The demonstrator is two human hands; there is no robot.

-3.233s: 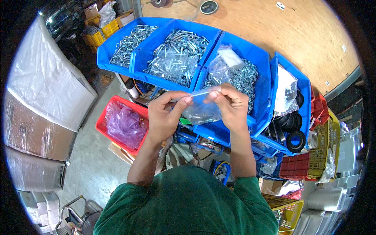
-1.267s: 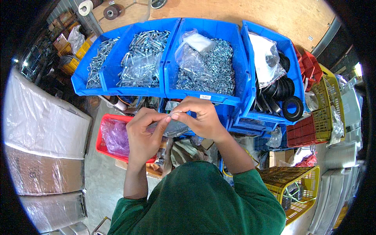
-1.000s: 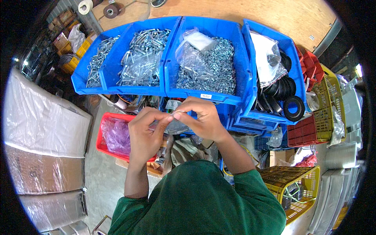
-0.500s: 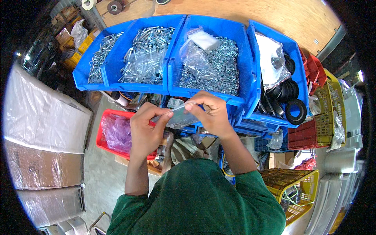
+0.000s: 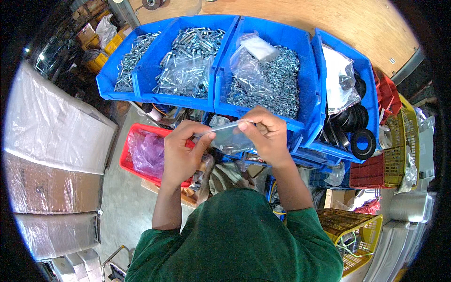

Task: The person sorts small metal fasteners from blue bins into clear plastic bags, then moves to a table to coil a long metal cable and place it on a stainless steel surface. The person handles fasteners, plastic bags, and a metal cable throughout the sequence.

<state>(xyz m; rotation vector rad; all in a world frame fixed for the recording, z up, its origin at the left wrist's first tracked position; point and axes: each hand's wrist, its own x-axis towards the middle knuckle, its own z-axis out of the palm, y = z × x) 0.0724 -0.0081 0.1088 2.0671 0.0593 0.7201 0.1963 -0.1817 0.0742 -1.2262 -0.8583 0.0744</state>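
Between my hands a small clear plastic bag [image 5: 231, 141] is stretched by its top edge, hanging in front of the blue bins. My left hand [image 5: 184, 148] pinches one end of that edge between thumb and finger. At the other end, my right hand [image 5: 266, 136] pinches it the same way. Whatever lies in the bag is too unclear to name. Just beyond my hands stand a blue bin of small metal fasteners [image 5: 286, 77] with clear bags on top and a blue bin of bolts [image 5: 206, 40].
Far left is another bolt bin [image 5: 136, 58]; at right, a bin holds black rings [image 5: 362, 143]. A red tub [image 5: 126, 157] with purple plastic sits left of my left hand. Wrapped boxes [image 5: 56, 183] stack along the left. Yellow crates [image 5: 376, 239] stand at the right.
The view has shifted, so the bins appear further right. My hands have moved slightly apart, and the bag between them is pulled straighter.
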